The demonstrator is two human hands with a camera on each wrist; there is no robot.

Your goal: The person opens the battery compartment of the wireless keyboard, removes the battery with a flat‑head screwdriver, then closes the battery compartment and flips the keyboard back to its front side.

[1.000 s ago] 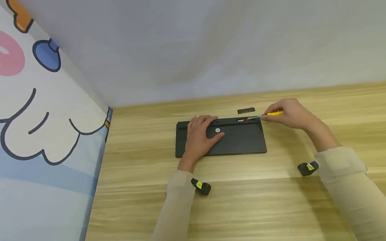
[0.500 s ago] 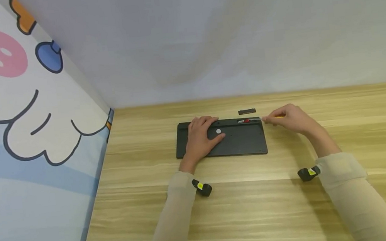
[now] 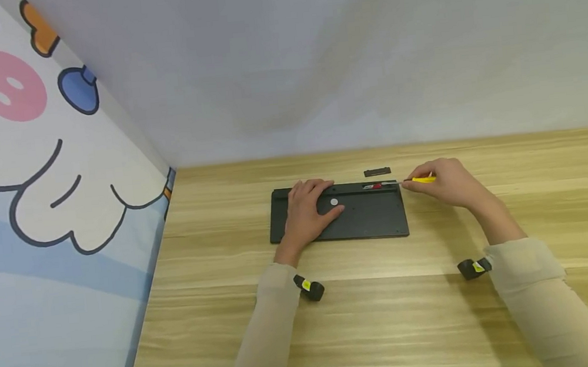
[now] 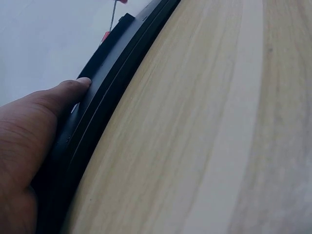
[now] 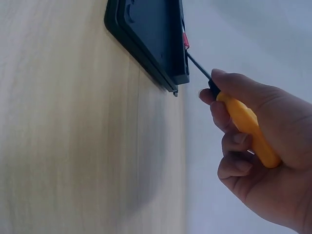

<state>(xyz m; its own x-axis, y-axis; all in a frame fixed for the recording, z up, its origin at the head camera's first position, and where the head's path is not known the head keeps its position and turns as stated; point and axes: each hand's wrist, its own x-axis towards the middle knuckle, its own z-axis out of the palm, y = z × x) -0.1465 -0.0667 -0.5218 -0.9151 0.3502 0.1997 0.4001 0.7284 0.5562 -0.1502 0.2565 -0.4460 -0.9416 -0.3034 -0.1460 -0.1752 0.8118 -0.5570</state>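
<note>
A dark keyboard (image 3: 366,218) lies face down on the table. The left hand (image 3: 304,212) rests on its left part, with the thumb on the underside and the fingers at the far edge; in the left wrist view the thumb (image 4: 73,92) presses on it. A slot near the keyboard's far right corner is uncovered, and a red and silver battery (image 3: 376,186) lies in it. Beyond the keyboard's right end, the right hand (image 3: 445,182) grips a screwdriver (image 5: 246,124) by its yellow handle. The shaft reaches over the keyboard's edge to the battery's right end; the tip is too small to make out.
A small black battery cover (image 3: 377,172) lies on the table behind the slot. The wooden table (image 3: 382,323) ends at a pale wall (image 3: 316,87) at the back. A cartoon-printed panel (image 3: 61,200) stands along the left side.
The right hand has tilted the screwdriver: its yellow handle dipped out of sight half a second ago and shows again now. The left hand and keyboard keep their places; the whole view has shifted slightly.
</note>
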